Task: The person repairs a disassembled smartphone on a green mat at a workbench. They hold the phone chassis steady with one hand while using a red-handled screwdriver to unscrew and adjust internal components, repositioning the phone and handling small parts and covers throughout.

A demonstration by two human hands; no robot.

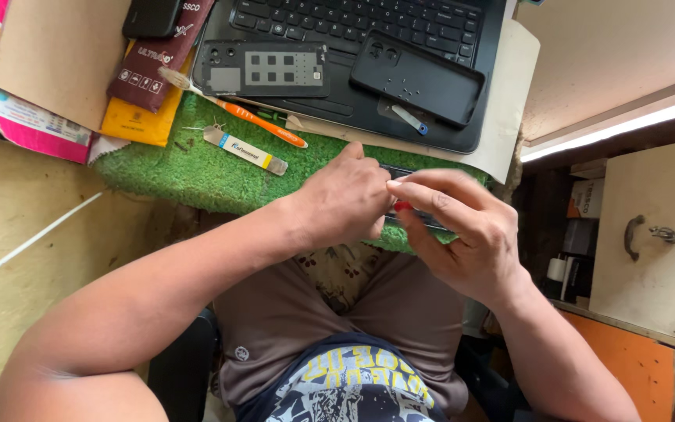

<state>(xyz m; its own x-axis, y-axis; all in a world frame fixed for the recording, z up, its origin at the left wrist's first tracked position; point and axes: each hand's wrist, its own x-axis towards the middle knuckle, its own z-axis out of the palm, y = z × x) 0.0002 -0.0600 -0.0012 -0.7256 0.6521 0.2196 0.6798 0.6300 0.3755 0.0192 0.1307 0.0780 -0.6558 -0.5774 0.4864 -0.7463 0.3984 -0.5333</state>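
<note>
From the head view we see a small dark flat device, thin and rectangular, with a bit of red showing at its near side. Most of it is hidden by our fingers, so we cannot tell more of its make. It sits over the near edge of the green turf mat on the surface, right between our two hands.

Our left hand lies on the device's left end, its grip curled shut with the fingers folded down onto the device. Our right hand comes in from the right, thumb and forefinger pinched together on the device's top edge, the other fingers bent beneath; that grip is closed on the device too. The two hands touch each other over it.

Farther back on the mat lie an orange-handled tool and a flat metal pry tool, side by side and well apart from the hands. Beyond them a black laptop carries a phone back panel and a black phone case.
</note>
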